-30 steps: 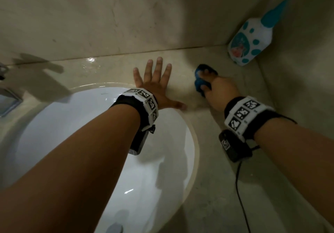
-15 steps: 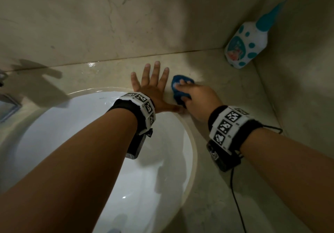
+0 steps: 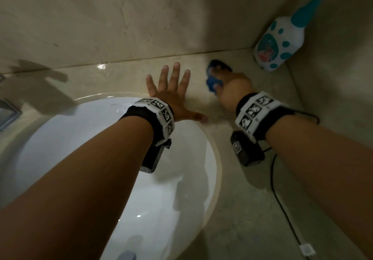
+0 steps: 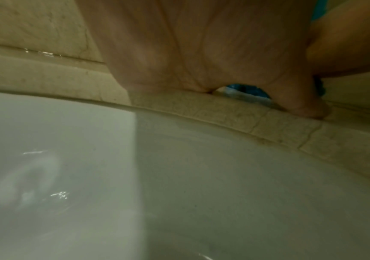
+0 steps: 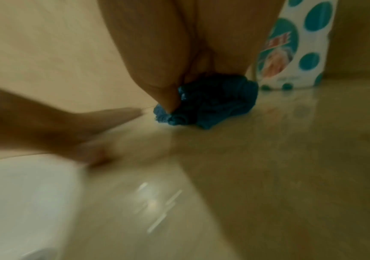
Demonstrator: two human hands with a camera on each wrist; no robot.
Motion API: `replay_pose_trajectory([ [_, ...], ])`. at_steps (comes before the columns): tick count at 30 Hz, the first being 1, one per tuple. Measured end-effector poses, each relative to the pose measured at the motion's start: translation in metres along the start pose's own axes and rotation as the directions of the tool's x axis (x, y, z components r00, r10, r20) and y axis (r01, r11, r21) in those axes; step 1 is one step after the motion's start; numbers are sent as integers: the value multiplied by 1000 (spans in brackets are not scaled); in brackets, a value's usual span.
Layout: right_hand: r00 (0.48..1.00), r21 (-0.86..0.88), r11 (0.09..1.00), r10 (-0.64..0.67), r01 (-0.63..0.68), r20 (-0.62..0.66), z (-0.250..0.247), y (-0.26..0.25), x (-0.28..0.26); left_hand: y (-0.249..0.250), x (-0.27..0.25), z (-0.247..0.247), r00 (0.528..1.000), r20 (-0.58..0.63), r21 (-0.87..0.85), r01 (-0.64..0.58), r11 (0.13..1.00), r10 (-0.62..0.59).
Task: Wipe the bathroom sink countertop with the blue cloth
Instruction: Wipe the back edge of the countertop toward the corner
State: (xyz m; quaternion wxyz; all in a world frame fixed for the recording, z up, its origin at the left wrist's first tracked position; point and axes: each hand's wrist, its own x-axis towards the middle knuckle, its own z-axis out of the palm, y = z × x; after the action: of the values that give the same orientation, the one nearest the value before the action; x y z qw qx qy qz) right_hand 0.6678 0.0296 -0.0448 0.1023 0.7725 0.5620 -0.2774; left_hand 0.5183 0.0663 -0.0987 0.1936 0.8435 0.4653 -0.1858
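The blue cloth (image 3: pixel 214 82) is bunched up on the beige stone countertop (image 3: pixel 252 189), behind and to the right of the white sink basin (image 3: pixel 80 148). My right hand (image 3: pixel 232 86) grips the cloth (image 5: pixel 213 105) and presses it down on the counter near the back wall. My left hand (image 3: pixel 171 90) lies flat on the countertop at the basin's rim, fingers spread and straight, holding nothing. In the left wrist view the palm (image 4: pixel 190 52) rests on the rim, with a sliver of blue cloth (image 4: pixel 246 91) behind it.
A white bottle with teal dots and a teal cap (image 3: pixel 280 44) stands in the back right corner, close to the cloth; it also shows in the right wrist view (image 5: pixel 295 44). Walls close off the back and right. A black cable (image 3: pixel 282 205) trails over the counter.
My right hand has swept the cloth to the right, away from my left hand and back toward the bottle. The left hand has stayed flat in place.
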Motion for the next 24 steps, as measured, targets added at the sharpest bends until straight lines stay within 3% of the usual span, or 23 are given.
replay_pose_trajectory([
  [6,969,75,972,-211,222,-131,51,-3,-43,1,-3,-5,1000,16,6,2,1000,-2],
  [8,974,101,977,-173,189,-146,50,12,-44,1,-4,-5,1000,16,-5,4,1000,-4],
  [14,971,195,977,125,-86,-201,34,72,-32,13,-10,-6,999,17,7,-27,1000,27],
  [18,971,232,959,198,-164,-133,27,73,-22,28,-13,5,998,42,12,-51,999,50],
  [21,967,182,979,130,-91,-218,34,58,-31,30,-13,6,999,30,14,-33,999,32],
  [24,988,117,993,7,12,-154,48,44,-46,33,-12,3,999,35,33,-12,999,11],
])
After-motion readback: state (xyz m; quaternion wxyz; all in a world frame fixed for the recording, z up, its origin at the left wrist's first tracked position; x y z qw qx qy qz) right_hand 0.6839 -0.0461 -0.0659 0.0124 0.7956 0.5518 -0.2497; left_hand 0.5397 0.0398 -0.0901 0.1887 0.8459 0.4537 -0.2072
